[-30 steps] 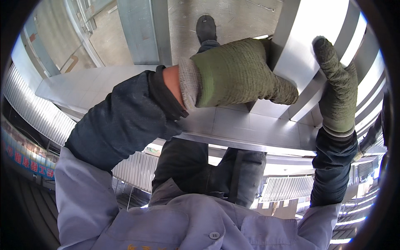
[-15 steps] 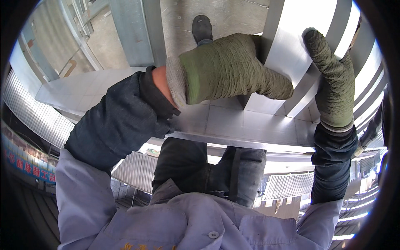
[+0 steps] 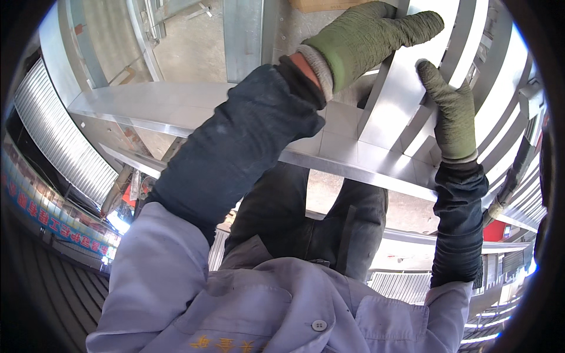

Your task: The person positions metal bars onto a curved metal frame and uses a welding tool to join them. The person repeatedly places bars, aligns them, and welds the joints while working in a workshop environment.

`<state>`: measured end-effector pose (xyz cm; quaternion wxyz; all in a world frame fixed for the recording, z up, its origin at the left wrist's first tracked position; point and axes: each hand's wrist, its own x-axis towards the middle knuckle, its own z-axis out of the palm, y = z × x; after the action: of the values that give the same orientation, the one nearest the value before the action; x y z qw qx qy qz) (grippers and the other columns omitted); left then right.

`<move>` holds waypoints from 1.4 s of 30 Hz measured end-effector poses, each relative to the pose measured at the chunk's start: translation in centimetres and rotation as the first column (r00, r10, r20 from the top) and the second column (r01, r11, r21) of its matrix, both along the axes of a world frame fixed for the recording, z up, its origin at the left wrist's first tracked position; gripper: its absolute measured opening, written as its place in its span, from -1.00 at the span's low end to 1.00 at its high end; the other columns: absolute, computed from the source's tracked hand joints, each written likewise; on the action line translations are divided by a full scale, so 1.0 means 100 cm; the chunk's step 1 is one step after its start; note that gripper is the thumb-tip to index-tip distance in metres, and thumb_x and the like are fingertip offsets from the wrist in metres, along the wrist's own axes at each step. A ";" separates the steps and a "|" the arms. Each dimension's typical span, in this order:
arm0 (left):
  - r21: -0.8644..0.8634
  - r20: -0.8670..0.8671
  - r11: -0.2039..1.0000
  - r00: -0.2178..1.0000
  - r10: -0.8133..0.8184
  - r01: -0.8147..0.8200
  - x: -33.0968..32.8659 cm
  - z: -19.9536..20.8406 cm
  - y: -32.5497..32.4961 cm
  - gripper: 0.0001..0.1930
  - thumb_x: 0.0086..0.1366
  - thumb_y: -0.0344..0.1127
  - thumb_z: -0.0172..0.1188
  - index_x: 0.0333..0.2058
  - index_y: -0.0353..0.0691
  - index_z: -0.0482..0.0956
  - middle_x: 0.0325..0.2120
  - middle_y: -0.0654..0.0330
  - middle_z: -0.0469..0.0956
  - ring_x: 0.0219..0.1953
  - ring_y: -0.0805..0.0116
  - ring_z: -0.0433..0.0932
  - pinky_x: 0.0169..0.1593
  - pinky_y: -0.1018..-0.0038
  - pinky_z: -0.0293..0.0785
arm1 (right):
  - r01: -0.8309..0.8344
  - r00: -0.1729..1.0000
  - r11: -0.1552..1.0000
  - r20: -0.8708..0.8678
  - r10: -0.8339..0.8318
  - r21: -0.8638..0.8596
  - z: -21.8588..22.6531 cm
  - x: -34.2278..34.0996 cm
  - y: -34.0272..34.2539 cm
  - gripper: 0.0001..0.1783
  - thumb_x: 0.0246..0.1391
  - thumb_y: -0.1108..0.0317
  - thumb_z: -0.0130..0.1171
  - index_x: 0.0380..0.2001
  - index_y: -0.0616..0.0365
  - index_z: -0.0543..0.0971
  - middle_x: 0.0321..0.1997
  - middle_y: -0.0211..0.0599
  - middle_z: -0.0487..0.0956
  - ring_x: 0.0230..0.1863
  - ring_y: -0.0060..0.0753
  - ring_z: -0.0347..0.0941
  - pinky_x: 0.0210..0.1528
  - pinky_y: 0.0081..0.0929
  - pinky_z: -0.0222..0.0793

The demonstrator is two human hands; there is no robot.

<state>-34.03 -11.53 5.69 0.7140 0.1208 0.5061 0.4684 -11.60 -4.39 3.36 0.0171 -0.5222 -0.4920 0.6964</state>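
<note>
Upright in front of me stands a broad, shiny metal square tube (image 3: 395,97), its lower end against a flat metal rail (image 3: 341,147). My left hand (image 3: 371,41), in a green coated glove, grips the tube high up; its thumb lies across the face and the fingers go out of sight behind the left edge. Lower and to the right, my right hand (image 3: 453,112), in a matching glove, closes around the tube's right side. Its thumb points up along the face, while its other fingers are mostly hidden.
More upright metal bars (image 3: 500,76) curve away at the right. A grey metal post (image 3: 242,41) rises beyond the rail, and a cardboard box (image 3: 318,5) lies at the far edge. Corrugated metal sheeting (image 3: 59,129) is at the left. My legs (image 3: 271,217) are below the rail.
My left hand has moved up and to the right along the tube. The right hand sits a little lower and further left in view. The whole view has shifted, and a cardboard box now shows.
</note>
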 end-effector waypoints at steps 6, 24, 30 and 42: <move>-0.035 -0.398 0.985 0.902 -0.170 0.170 0.012 -0.029 -0.003 -0.38 0.49 0.15 0.25 0.23 -0.28 0.57 0.09 0.13 0.58 0.13 0.32 0.53 0.19 0.42 0.52 | -0.002 1.000 1.000 0.011 0.002 -0.018 0.012 -0.009 0.002 -0.43 0.23 0.05 0.55 0.09 0.24 0.62 -0.30 -0.25 0.76 -0.37 -0.50 0.69 -0.22 -0.51 0.62; -0.250 -0.167 0.968 0.985 -0.048 0.005 0.012 -0.005 0.004 -0.28 0.47 0.18 0.33 0.33 -0.31 0.52 0.08 0.18 0.66 0.07 0.41 0.61 0.18 0.42 0.55 | -0.006 0.974 0.658 0.155 -0.168 0.753 0.130 0.051 0.032 -0.38 0.25 0.21 0.48 0.27 0.31 0.58 0.21 0.06 0.69 0.28 -0.07 0.62 0.34 -0.18 0.50; -0.241 -0.138 0.970 0.990 -0.027 -0.007 0.015 -0.013 0.007 -0.30 0.47 0.17 0.34 0.30 -0.32 0.55 0.06 0.18 0.66 0.04 0.40 0.62 0.17 0.40 0.55 | -0.372 0.853 0.536 0.507 -0.124 0.757 0.113 0.060 0.112 0.12 0.04 -0.11 0.63 0.42 0.43 0.35 0.37 0.29 0.49 0.34 0.21 0.55 0.36 -0.09 0.55; -0.216 -0.155 0.975 0.988 0.015 -0.049 0.017 0.000 0.008 -0.31 0.42 0.15 0.40 0.26 -0.34 0.58 0.05 0.15 0.68 0.04 0.34 0.62 0.09 0.37 0.59 | -0.570 0.621 0.575 0.766 -0.166 0.587 0.088 0.071 0.115 0.41 -0.06 -0.46 0.52 0.58 0.25 0.13 0.30 0.21 0.55 0.25 0.22 0.61 0.18 -0.07 0.66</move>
<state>-32.32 -10.72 5.66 0.6745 0.0687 0.6096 0.4107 -4.53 7.08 12.19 -0.0498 -0.6281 -0.7682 0.1134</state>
